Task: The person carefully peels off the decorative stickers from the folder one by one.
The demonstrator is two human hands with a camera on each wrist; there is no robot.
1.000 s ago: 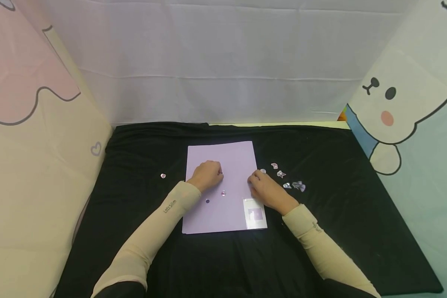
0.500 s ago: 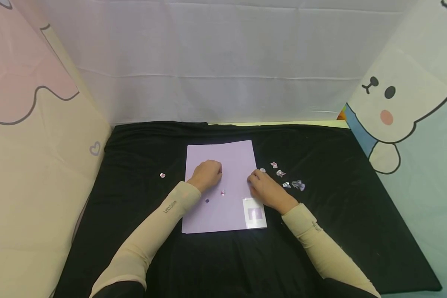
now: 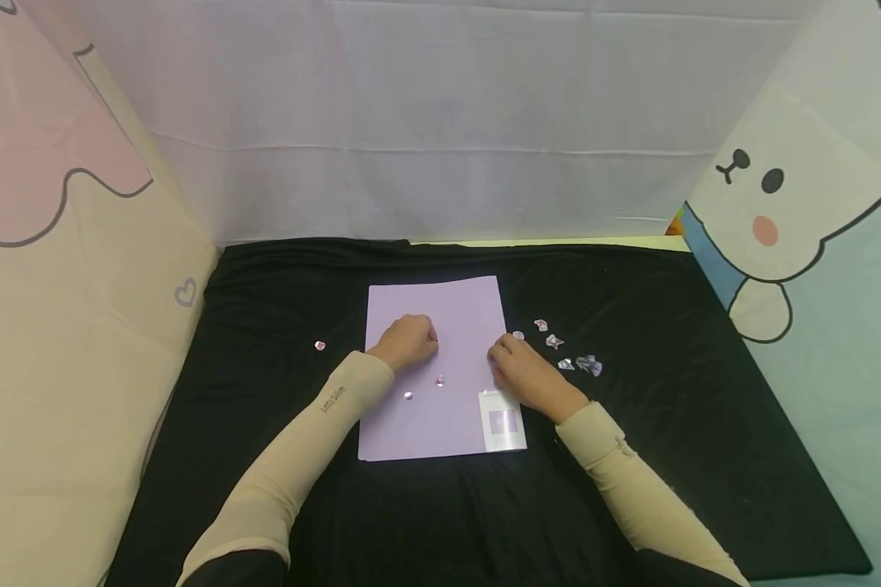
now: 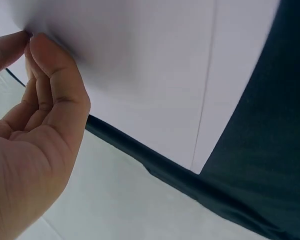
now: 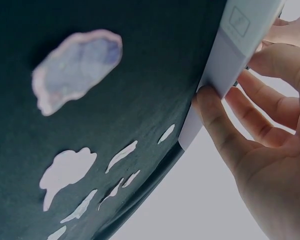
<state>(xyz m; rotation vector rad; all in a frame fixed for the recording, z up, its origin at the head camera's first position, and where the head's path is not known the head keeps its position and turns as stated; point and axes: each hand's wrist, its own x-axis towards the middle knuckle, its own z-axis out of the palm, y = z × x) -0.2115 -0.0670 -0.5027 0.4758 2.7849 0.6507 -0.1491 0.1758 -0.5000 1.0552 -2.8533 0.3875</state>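
A lilac folder (image 3: 426,432) lies upright before me, with a white label (image 3: 502,420) in its lower right corner. Two tiny shiny round stickers, a pinkish one (image 3: 440,381) and a silvery one (image 3: 409,396), sit on its front. Over the middle of the folder, my left hand (image 3: 407,342) pinches a tiny dark piece between thumb and fingertips; the fingers cover most of it. My right hand (image 3: 529,375) rests at the folder's right edge, fingers lightly bent, one fingertip (image 5: 209,97) touching that edge.
Several shiny cut-out stickers lie right of the folder, among them a bow-shaped one (image 3: 589,365), a star-like one (image 3: 554,342) and a pink one (image 3: 541,325). One more small sticker (image 3: 320,346) lies to the left. Black cloth (image 3: 668,489) covers the table; a white curtain (image 3: 440,122) hangs behind.
Both hands hold nearly the same places; the left wrist tilts slightly. The lower round sticker on the folder now shines pale instead of dark.
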